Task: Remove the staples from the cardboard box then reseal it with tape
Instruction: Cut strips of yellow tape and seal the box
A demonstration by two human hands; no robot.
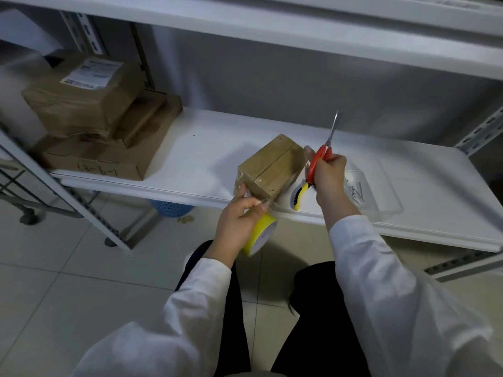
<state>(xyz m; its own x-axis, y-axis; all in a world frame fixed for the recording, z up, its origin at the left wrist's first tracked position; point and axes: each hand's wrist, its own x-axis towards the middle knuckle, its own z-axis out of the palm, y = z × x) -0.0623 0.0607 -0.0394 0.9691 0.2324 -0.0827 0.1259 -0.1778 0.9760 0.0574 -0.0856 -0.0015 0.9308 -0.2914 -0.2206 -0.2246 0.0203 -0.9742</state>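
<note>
A small cardboard box (272, 165) sits near the front edge of the white shelf (201, 148), with clear tape over its top seam. My left hand (239, 221) grips a tape roll with a yellow core (261, 235) just below the box's near corner, and a strip of tape runs from it to the box. My right hand (328, 172) holds red-handled scissors (324, 151) to the right of the box, blades pointing up and away.
Yellow-and-black pliers (299, 195) lie on the shelf by my right hand. A clear tray (386, 197) with metal staples stands to the right. Stacked cardboard boxes (95, 118) fill the shelf's left end. A blue basket (170, 209) sits under the shelf.
</note>
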